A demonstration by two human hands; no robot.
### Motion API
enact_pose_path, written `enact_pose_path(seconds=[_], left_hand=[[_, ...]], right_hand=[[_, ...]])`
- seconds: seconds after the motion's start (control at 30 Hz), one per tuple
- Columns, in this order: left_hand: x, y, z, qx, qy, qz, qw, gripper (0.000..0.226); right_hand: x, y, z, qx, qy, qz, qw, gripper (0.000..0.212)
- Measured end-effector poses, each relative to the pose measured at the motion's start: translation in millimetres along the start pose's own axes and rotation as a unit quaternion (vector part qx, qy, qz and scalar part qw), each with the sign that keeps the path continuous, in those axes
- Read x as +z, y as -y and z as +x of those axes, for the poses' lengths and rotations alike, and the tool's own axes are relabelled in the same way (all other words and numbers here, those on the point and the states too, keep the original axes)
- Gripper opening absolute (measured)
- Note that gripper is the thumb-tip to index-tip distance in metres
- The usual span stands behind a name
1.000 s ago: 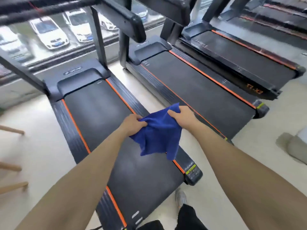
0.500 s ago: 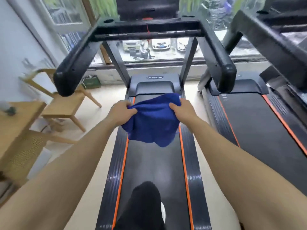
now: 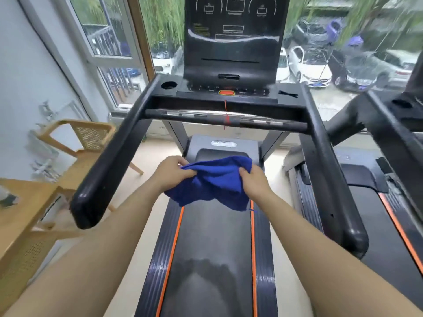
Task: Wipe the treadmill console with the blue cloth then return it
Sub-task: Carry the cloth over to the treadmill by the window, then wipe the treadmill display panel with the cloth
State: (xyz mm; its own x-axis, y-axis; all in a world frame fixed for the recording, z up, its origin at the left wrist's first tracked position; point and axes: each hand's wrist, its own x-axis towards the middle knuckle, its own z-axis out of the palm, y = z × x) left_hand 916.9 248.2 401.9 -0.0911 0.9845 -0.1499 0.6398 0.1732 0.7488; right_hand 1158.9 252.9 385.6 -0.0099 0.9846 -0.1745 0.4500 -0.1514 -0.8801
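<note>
A blue cloth (image 3: 212, 183) hangs bunched between my two hands above the treadmill belt (image 3: 212, 243). My left hand (image 3: 171, 173) grips its left edge and my right hand (image 3: 254, 180) grips its right edge. The black treadmill console (image 3: 232, 42) stands upright ahead and well above the cloth, with a button panel and an orange-red key (image 3: 226, 92) at its base. A crossbar (image 3: 225, 120) and two black side handrails (image 3: 109, 161) lie between my hands and the console.
A wooden chair (image 3: 87, 143) and a wooden table (image 3: 25, 202) stand at the left by the wall. A second treadmill (image 3: 375, 179) is close on the right. Windows behind the console show parked cars.
The view has swung from the treadmill decks up to the console, which is now fully in sight. Both hands still hold the cloth, now more bunched and closer to the crossbar.
</note>
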Motion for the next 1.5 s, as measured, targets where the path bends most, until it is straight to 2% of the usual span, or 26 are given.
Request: enact_pose_path(seconds=[0.13,0.27,0.33,0.37,0.47,0.57,0.67,0.8,0.9,0.97,1.07,1.13,1.23,1.3,1.33,1.43,1.5], left_hand=[[-36.9,-59.8,44.0,-0.014,0.016,-0.004,1.000,0.027],[-55.5,-104.3,94.7,-0.009,0.048,-0.037,0.998,0.036],[-55.9,-121.0,125.6,0.003,0.053,-0.060,0.997,0.021],[-54.8,-128.0,140.8,0.009,0.047,-0.072,0.996,0.013],[-50.0,-146.0,193.7,0.005,-0.010,-0.087,0.996,0.026],[-49.3,-172.3,246.0,-0.008,-0.042,-0.125,0.991,0.026],[-50.5,-201.5,292.7,-0.003,-0.065,-0.127,0.990,0.024],[-63.9,-233.8,351.8,-0.007,-0.073,-0.163,0.984,0.032],[-80.9,-249.9,398.3,0.011,-0.100,-0.144,0.985,0.029],[-92.9,-255.1,429.1,0.004,-0.107,-0.136,0.985,0.023],[-110.7,-258.8,470.6,0.007,-0.101,-0.171,0.980,0.016],[-123.0,-258.7,499.3,0.026,-0.105,-0.188,0.976,0.017],[-141.2,-250.5,542.1,0.060,-0.183,-0.114,0.975,0.021],[-153.4,-247.5,565.6,0.116,-0.228,-0.076,0.964,0.025],[-159.0,-246.9,576.2,0.148,-0.248,-0.062,0.955,0.029],[-173.4,-249.0,604.8,0.221,-0.300,-0.028,0.927,0.030],[-182.5,-252.0,624.6,0.245,-0.322,-0.010,0.914,0.026]], right_hand=[[-35.1,53.0,43.8,0.034,0.008,-0.006,0.999,0.023],[-66.4,90.1,93.7,0.026,0.010,0.062,0.998,0.025],[-81.6,101.9,127.4,0.014,0.006,0.107,0.994,0.026],[-88.6,106.1,145.8,0.010,0.002,0.123,0.992,0.026],[-110.7,114.8,204.0,0.017,-0.008,0.184,0.983,0.025],[-131.1,129.5,259.9,0.043,0.003,0.244,0.969,0.026],[-147.9,149.2,306.9,0.063,0.036,0.273,0.959,0.029],[-160.5,173.4,359.0,0.038,0.171,0.303,0.937,0.048],[-160.7,188.0,396.5,-0.011,0.234,0.236,0.943,0.031],[-155.6,198.3,422.8,-0.039,0.247,0.216,0.944,0.022],[-145.3,214.5,464.0,-0.051,0.203,0.210,0.955,0.011],[-134.6,226.7,489.4,-0.055,0.184,0.200,0.961,0.020],[-115.2,245.5,526.0,-0.065,0.140,0.174,0.972,0.012],[-98.6,262.2,549.6,-0.074,0.080,0.145,0.983,0.035],[-91.6,272.9,558.8,-0.085,0.039,0.124,0.988,0.039],[-77.5,309.6,581.4,-0.142,-0.104,0.070,0.982,0.026],[-72.2,338.1,594.1,-0.178,-0.178,0.052,0.966,0.028]])
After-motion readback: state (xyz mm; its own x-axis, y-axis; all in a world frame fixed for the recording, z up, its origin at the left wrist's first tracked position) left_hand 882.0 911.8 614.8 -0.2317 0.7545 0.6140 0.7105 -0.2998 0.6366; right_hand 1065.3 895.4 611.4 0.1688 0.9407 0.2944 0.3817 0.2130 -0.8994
